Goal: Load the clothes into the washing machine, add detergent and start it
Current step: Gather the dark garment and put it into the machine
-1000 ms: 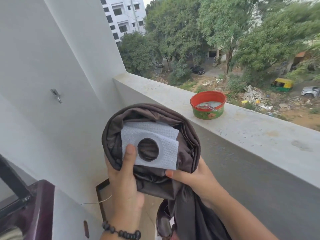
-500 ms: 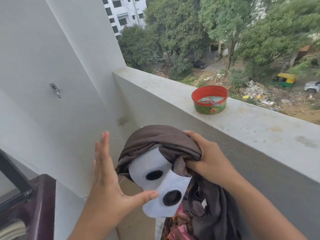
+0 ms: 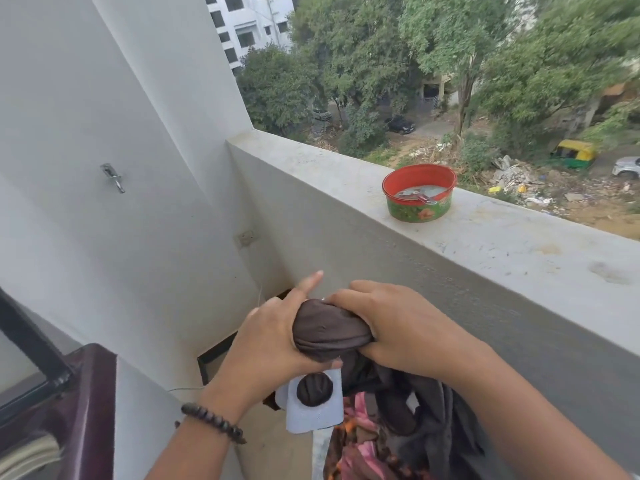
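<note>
A dark brown garment (image 3: 329,332) is bunched between both hands at lower centre. My left hand (image 3: 268,344), with a bead bracelet on the wrist, grips its left side, index finger pointing up. My right hand (image 3: 398,327) clamps its right side from above. A white fabric patch with a round hole (image 3: 313,410) hangs from the garment just below my left hand. More clothes (image 3: 384,441), dark grey and pink-orange patterned, hang or lie under my right forearm. The maroon edge of the washing machine (image 3: 86,410) shows at bottom left; its inside is hidden.
A concrete balcony parapet (image 3: 519,258) runs from centre to right, with a red and green bowl (image 3: 419,192) holding water on top. White walls close the left side, with a metal hook (image 3: 112,176). Trees, buildings and vehicles lie far below.
My left hand, open half a second ago, has closed on the garment. The garment has come down and been bunched smaller, and the white patch now hangs below it.
</note>
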Motion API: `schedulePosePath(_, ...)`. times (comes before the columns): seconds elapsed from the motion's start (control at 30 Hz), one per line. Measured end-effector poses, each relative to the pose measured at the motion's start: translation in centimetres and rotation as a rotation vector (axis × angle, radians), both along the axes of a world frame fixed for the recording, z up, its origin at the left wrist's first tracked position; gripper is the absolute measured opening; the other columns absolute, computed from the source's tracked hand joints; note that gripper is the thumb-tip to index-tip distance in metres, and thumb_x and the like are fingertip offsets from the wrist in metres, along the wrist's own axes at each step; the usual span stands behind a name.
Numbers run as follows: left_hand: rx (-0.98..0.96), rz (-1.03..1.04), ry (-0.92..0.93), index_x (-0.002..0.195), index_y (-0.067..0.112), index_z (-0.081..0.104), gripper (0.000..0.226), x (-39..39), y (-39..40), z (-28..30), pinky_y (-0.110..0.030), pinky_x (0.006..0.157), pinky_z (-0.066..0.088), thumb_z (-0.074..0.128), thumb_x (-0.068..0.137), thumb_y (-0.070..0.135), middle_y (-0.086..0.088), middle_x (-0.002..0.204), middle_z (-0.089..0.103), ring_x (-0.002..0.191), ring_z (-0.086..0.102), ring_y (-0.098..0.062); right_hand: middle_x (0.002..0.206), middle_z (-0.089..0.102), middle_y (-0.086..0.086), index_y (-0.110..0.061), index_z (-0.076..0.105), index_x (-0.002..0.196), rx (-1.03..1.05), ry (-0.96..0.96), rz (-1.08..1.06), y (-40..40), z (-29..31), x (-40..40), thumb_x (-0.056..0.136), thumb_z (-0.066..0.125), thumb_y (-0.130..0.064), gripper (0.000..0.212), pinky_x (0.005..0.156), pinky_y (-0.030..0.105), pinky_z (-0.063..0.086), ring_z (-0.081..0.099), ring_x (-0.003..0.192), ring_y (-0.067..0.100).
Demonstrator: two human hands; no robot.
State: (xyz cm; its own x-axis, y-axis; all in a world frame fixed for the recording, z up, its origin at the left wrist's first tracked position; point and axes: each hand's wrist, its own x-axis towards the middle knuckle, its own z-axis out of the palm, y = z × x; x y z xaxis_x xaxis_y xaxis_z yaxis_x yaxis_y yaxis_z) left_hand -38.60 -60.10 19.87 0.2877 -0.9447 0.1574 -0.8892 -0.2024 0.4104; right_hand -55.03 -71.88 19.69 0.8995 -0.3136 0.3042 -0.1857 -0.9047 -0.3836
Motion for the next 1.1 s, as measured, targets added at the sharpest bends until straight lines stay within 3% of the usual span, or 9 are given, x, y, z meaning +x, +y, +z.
schedulePosePath(0.07,-0.113,0.003,0.056,0.118,0.066,0.04,0.081,0.5,0.0,-0.2,-0.036,0.084,0.054,0.075,0.045,0.066,0.01,0.097,0.064,0.091,0.062,-0.01,0.102,0.057,-0.011,-0.035,0.049,0.127,0.112,-0.071,0.023,-0.1,0.3,-0.2,0.076,0.064,-0.016,0.056,0.076,0.029,0.048,0.057,0.093,0.009)
schedulePosePath(0.17,-0.284,0.023,0.285,0.097,0.059,0.059,0.058,0.5,0.1,0.8,-0.02,0.075,0.055,0.082,0.045,0.052,0.016,0.091,0.071,0.086,0.067,0.0,0.124,0.055,-0.015,-0.04,0.041,0.137,0.429,-0.23,0.055,-0.9,0.5,-1.2,0.075,0.08,-0.025,0.074,0.094,0.021,0.045,0.053,0.116,0.001)
schedulePosePath(0.3,-0.471,0.088,0.668,0.09,0.032,0.071,0.054,1.1,0.4,2.0,-0.019,0.068,0.056,0.096,0.043,0.021,0.014,0.086,0.076,0.081,0.072,-0.004,0.15,0.034,-0.019,-0.059,0.016,0.144,0.704,-0.171,0.078,-2.5,0.0,-3.1,0.065,0.087,-0.045,0.107,0.109,0.02,0.028,0.026,0.138,-0.011)
schedulePosePath(0.47,-0.637,0.163,1.101,0.073,0.023,0.079,0.066,1.5,0.4,2.3,-0.025,0.058,0.057,0.096,0.014,0.046,0.0,0.081,0.077,0.073,0.073,-0.014,0.154,0.02,-0.029,-0.056,0.001,0.147,0.861,-0.133,0.146,-2.7,-2.1,-3.1,0.058,0.087,-0.053,0.124,0.114,0.027,0.03,0.027,0.139,-0.009)
schedulePosePath(0.6,-0.623,0.208,1.368,0.076,0.02,0.08,0.06,1.6,-0.1,1.3,-0.03,0.063,0.058,0.096,0.02,0.031,-0.002,0.085,0.076,0.077,0.072,-0.018,0.151,0.025,-0.032,-0.048,-0.003,0.149,0.992,-0.201,0.224,-1.7,-3.7,-1.8,0.059,0.086,-0.051,0.127,0.11,0.022,0.035,0.031,0.139,-0.005)
schedulePosePath(0.7,-0.589,0.199,1.535,0.085,0.019,0.079,0.057,0.4,-0.4,0.4,-0.037,0.075,0.058,0.097,0.033,0.034,-0.005,0.095,0.075,0.089,0.071,-0.022,0.143,0.043,-0.026,-0.047,0.011,0.147,1.082,-0.34,0.174,-0.8,-4.3,-0.8,0.061,0.089,-0.028,0.118,0.101,0.023,0.043,0.045,0.132,0.001)
schedulePosePath(0.8,-0.605,0.203,1.569,0.084,0.021,0.08,0.048,-0.6,-0.4,-0.4,-0.032,0.068,0.06,0.095,0.041,0.037,-0.003,0.095,0.076,0.086,0.073,-0.018,0.128,0.063,-0.011,-0.039,0.036,0.142,1.19,-0.505,0.019,-0.6,-4.7,-0.1,0.054,0.083,-0.022,0.101,0.09,0.028,0.052,0.061,0.117,0.011)
schedulePosePath(1.0,-0.471,0.234,1.264,0.135,0.018,0.053,0.116,0.4,0.9,-1.0,-0.044,0.1,0.047,0.095,0.034,0.056,-0.004,0.129,0.065,0.118,0.063,-0.02,0.109,0.072,0.007,-0.025,0.059,0.124,1.276,-0.618,-0.087,-1.7,-4.6,-0.3,0.061,0.072,0.001,0.069,0.082,0.038,0.057,0.069,0.101,0.026)
schedulePosePath(1.1,-0.342,0.156,0.953,0.145,0.052,0.023,0.133,1.6,2.7,0.1,-0.031,0.107,0.039,0.092,0.032,0.063,0.013,0.152,0.039,0.132,0.046,0.001,0.108,0.072,-0.002,-0.031,0.063,0.115,1.079,-0.553,-0.106,-2.6,-3.9,-0.9,0.062,0.078,0.0,0.063,0.09,0.039,0.055,0.069,0.101,0.019)
